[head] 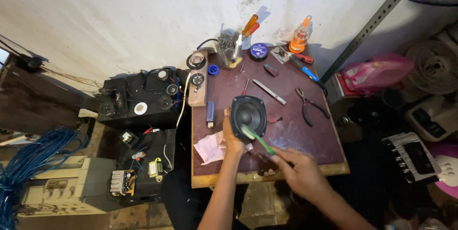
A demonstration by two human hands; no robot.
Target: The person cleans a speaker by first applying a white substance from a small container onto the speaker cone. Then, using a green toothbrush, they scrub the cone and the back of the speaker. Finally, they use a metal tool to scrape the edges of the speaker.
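Observation:
A small black speaker [248, 113] lies cone-up on a dark brown wooden table [296, 137]. My left hand [231, 140] grips the speaker's left edge. In my right hand [298, 170] is a green toothbrush [256, 138], its bristle end resting on the lower part of the speaker cone. A pink paper scrap [210, 147] lies just left of my left hand.
On the table lie pliers [310, 106], a metal file [269, 91], a blue lighter [210, 111], screwdrivers [249, 26], a round blue tin [259, 51] and an orange bottle [299, 36]. Black electronics boxes [140, 99] and blue cable [28, 161] sit left; a pink bag [377, 72] right.

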